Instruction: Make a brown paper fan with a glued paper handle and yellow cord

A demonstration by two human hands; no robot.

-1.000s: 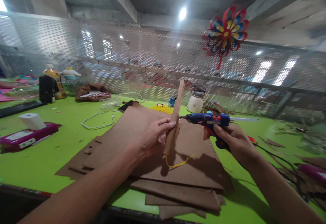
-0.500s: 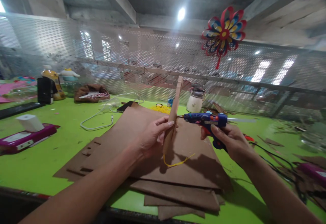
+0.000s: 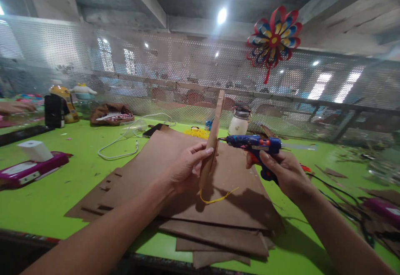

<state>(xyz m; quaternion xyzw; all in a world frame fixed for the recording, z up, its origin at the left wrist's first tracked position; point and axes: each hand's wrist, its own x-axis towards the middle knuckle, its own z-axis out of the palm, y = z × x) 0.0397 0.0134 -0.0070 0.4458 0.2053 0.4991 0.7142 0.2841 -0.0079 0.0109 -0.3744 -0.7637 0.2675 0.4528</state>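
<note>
Your left grip (image 3: 187, 164) is clamped on a brown paper tube (image 3: 213, 134), tilted above brown sheets (image 3: 150, 154) near the surface's (image 3: 84, 175) front edge; a yellow strand (image 3: 215, 201) trails below. Your right grip (image 3: 289, 173) clasps a glue gun (image 3: 254, 142), nozzle at the tube.

On my left, a white adapter (image 3: 36, 151) sits on a purple power strip (image 3: 40, 171), and a white cable (image 3: 116, 158) loops across the green table (image 3: 84, 148). Farther back I see an upright black object (image 3: 54, 111) beside a yellow bottle (image 3: 67, 96), then a brown bag (image 3: 108, 109). A pale jar (image 3: 239, 123) stands ahead — and higher, a many-petalled flower ornament (image 3: 274, 40) shows against the perforated screen (image 3: 175, 62).
</note>
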